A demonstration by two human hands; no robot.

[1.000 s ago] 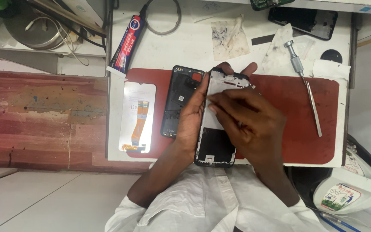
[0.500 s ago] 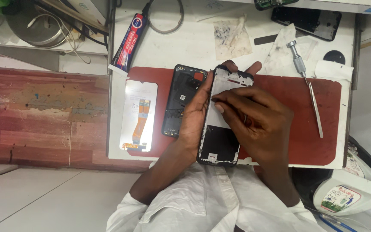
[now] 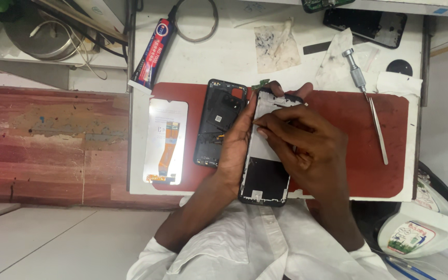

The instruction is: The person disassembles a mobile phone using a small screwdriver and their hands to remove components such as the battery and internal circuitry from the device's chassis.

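A black phone frame (image 3: 263, 182) with a white sheet over its upper half lies over the near edge of a red mat (image 3: 379, 136). My left hand (image 3: 237, 141) grips the frame along its left edge, with the fingertips curled over its top. My right hand (image 3: 307, 150) rests on the frame from the right, thumb and forefinger pinched on the white sheet near the upper left. Left of my hands lie a black phone housing (image 3: 219, 122) and a screen panel with an orange flex cable (image 3: 165, 141).
A screwdriver (image 3: 356, 73) and tweezers (image 3: 378, 130) lie on the right of the mat. At the back are a glue tube (image 3: 151, 52), a stained cloth (image 3: 276, 46) and a dark phone (image 3: 365, 24). A white appliance (image 3: 422, 228) stands at the near right.
My right fingertips have slid a little lower on the white sheet. The frame has shifted slightly in my left hand. Everything else on the bench stays put.
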